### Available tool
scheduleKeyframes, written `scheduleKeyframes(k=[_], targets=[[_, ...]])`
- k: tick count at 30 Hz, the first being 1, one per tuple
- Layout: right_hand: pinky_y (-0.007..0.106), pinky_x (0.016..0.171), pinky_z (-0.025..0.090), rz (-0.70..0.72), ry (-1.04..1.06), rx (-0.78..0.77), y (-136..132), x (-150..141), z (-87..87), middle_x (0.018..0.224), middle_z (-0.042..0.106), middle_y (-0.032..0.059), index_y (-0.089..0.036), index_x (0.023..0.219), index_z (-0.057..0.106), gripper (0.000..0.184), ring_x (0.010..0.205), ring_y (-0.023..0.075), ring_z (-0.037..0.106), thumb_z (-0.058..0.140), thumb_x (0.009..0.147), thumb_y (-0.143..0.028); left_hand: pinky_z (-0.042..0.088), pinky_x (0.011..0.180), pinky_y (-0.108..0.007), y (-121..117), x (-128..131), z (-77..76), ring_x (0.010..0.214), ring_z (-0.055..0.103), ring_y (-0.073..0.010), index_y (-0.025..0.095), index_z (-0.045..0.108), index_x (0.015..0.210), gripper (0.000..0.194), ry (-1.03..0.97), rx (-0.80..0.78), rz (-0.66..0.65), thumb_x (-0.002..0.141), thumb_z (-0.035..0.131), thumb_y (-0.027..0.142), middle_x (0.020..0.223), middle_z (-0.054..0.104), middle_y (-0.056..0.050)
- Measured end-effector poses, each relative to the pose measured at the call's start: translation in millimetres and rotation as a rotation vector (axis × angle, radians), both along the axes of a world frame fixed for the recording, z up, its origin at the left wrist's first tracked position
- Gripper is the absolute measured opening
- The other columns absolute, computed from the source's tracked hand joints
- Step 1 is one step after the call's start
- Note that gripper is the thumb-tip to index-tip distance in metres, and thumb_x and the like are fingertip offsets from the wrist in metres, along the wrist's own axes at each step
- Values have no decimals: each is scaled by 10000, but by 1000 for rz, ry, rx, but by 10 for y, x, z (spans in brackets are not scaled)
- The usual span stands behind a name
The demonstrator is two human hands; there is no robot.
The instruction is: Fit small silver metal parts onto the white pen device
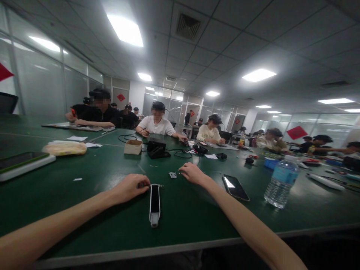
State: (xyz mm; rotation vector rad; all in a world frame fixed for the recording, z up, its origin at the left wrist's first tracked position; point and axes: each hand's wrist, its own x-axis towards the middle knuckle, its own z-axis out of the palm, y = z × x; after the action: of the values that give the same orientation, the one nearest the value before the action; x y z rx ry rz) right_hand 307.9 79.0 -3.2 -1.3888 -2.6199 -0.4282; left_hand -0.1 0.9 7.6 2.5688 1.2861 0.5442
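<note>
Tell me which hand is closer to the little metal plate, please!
Right. The right hand is just right of the little metal plate; the left hand is farther off, to its left.

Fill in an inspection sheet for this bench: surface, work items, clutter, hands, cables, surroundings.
Surface: green tabletop, light glare, paper scrap on the left; no spill seen.
Work items: white-framed dark device lying between the forearms; small grey plate beyond it.
Clutter: phone and water bottle on the right; open carton ahead.
Hands: left hand at the device's far end, right hand just right of the plate; grip unclear for both.
Cables: black cables beyond the plate; none seen across the device.
Surroundings: people seated across the table.
</note>
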Motion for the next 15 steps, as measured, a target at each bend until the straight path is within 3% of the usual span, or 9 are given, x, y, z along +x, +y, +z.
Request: scheduleKeyframes(k=[5, 15], targets=[[301, 790, 398, 1, -44, -48, -14, -130, -27, 1080, 631, 108, -181, 1126, 658, 282, 974, 199, 544, 460, 925, -187, 463, 695, -256, 14, -13, -19, 757, 605, -169, 197, 679, 945, 271, 0, 20, -21, 831, 494, 359, 864, 687, -32], [275, 717, 401, -137, -106, -89, -128, -232, 91, 946, 692, 119, -150, 907, 703, 180, 895, 210, 610, 525, 880, -161, 460, 677, -250, 45, -20, -63, 730, 605, -160, 194, 675, 932, 260, 10, 31, -19, 825, 502, 356, 840, 682, -33]])
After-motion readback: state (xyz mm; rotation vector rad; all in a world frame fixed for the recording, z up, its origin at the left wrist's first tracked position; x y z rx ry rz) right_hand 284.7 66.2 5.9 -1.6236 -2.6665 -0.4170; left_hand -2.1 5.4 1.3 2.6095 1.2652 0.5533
